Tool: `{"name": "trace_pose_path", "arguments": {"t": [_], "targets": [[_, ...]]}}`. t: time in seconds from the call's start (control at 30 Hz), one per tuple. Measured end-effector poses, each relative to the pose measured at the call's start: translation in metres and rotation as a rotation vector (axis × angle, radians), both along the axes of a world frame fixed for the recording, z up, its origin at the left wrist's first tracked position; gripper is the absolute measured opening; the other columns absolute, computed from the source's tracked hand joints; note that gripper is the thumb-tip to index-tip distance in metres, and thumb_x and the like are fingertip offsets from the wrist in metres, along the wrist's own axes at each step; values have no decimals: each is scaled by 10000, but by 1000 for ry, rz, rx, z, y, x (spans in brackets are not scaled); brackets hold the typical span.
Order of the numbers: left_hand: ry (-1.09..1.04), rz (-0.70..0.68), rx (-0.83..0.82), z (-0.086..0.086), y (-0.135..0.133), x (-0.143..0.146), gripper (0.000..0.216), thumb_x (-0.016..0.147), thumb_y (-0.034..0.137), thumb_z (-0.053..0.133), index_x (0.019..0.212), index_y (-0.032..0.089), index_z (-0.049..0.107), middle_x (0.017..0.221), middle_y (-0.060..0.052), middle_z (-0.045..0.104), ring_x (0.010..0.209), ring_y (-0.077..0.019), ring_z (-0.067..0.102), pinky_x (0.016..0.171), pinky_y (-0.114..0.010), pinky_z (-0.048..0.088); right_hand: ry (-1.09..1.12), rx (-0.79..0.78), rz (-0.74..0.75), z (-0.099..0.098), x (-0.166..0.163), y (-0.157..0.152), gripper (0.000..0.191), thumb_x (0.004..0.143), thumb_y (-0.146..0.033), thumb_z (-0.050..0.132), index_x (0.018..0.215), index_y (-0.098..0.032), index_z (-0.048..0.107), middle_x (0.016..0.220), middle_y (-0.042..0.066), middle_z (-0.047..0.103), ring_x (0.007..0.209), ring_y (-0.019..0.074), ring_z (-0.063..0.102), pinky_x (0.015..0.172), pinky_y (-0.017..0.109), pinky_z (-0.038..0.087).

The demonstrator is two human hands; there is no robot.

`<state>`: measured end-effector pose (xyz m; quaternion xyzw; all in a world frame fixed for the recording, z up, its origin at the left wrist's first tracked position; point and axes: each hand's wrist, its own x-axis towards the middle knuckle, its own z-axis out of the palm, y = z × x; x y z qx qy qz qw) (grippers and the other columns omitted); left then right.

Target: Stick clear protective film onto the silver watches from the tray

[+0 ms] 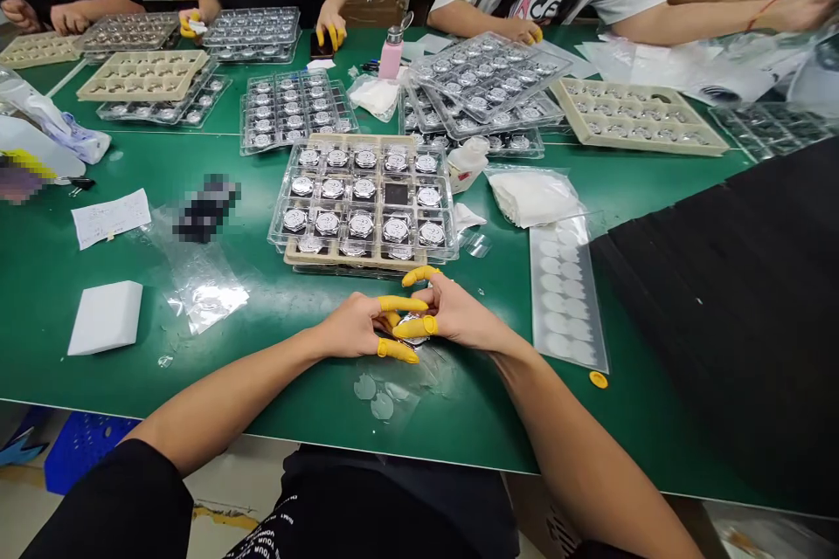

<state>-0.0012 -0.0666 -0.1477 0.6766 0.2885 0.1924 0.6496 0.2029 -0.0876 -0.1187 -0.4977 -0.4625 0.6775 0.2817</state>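
The person's left hand (359, 327) and right hand (462, 314) meet above the green tabletop (281, 406), near its front edge, with yellow finger cots (403, 304) over several fingertips. Between them is a round silver part (412, 339), mostly hidden by the fingers. The left hand grasps it from the left, thumb at the near side and forefinger across the far side; the right hand lays a cot-covered finger over it while another finger is raised, and whether this hand also grips the part I cannot tell. Just in front of the hands, on the near side, lie clear round film pieces (381, 406). Beyond the hands, a clear plastic tray (396, 194) carries similar silver parts in 3 rows of 5 compartments, with 1 compartment in the middle row showing dark; it rests on a beige tray (328, 261). To the right lie a sheet of round white stickers (562, 297), a packet of white wipes (530, 196) overlapping its top, and a loose orange finger cot (598, 380) just beside its lower corner. On the left are a white foam block (105, 317), a handwritten paper slip (111, 217) and a clear plastic bag (213, 288). A pink bottle (391, 57) stands farther back, before the co-workers seated opposite.
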Motion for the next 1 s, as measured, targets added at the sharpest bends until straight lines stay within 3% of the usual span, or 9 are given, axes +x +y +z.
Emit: {"name": "trace_pose_path", "arguments": {"t": [0.1, 0.2, 0.3, 0.4, 0.53, 0.67, 0.8, 0.9, 1.0], "targets": [[28, 13, 35, 0, 0, -1, 597, 653, 341, 860, 1207, 188, 701, 701, 30, 675, 669, -116, 628, 752, -260, 568, -4, 23, -57, -3, -6, 0, 718, 512, -291, 927, 1037, -249, 440, 584, -139, 496, 499, 74, 405, 488, 218, 295], [-25, 63, -80, 1, -2, 1, 578, 630, 261, 849, 1176, 165, 688, 791, 2, 724, 710, -124, 670, 794, -278, 581, -12, 37, -124, -7, -12, -2, 696, 520, -341, 923, 1027, -242, 458, 599, -123, 525, 513, 82, 431, 506, 227, 318], [-36, 88, -174, 2, -3, 2, 558, 596, 202, 849, 1125, 153, 676, 822, -12, 735, 737, -134, 694, 817, -292, 586, -58, 69, -90, -7, -4, -3, 651, 559, -403, 905, 1041, -239, 498, 631, -86, 571, 546, 111, 486, 531, 253, 367], [-11, 158, -205, 3, -2, 3, 562, 582, 176, 853, 1109, 150, 660, 829, -19, 722, 753, -136, 694, 808, -291, 584, -280, 296, -93, -3, 25, -5, 493, 628, -448, 867, 1003, -237, 627, 807, 9, 656, 642, 157, 545, 581, 310, 429], [13, 281, -222, 2, 0, 5, 582, 594, 191, 862, 1131, 149, 643, 817, -14, 690, 722, -119, 664, 756, -273, 565, -732, 709, -330, -11, 62, -3, 222, 822, -439, 701, 949, -259, 727, 930, 76, 671, 783, 236, 566, 673, 393, 449], [-12, 324, -265, 3, 1, 7, 599, 586, 194, 876, 1134, 152, 636, 813, -3, 669, 697, -97, 631, 724, -245, 532, -899, 766, -127, -30, 56, -2, 179, 892, -386, 616, 959, -273, 737, 971, 88, 714, 883, 288, 553, 757, 446, 457], [-41, 334, -297, 3, 2, 8, 593, 582, 181, 877, 1121, 149, 631, 812, 4, 656, 682, -81, 610, 708, -225, 508, -887, 709, -81, -31, 49, -5, 183, 906, -381, 584, 843, -252, 698, 854, 86, 705, 850, 283, 553, 749, 442, 462], [-68, 334, -310, 3, 2, 8, 596, 591, 186, 875, 1130, 145, 625, 786, 16, 639, 666, -71, 586, 691, -216, 493, -691, 663, -283, -12, 64, 8, 244, 866, -478, 631, 872, -237, 669, 833, 72, 684, 766, 240, 585, 710, 407, 494], [-58, 341, -312, 2, 3, 8, 599, 588, 198, 882, 1130, 146, 630, 781, 20, 633, 649, -65, 566, 669, -212, 481, -652, 730, -558, 19, 83, 53, 337, 826, -531, 669, 953, -219, 671, 847, 64, 673, 745, 215, 597, 685, 375, 502]]}}
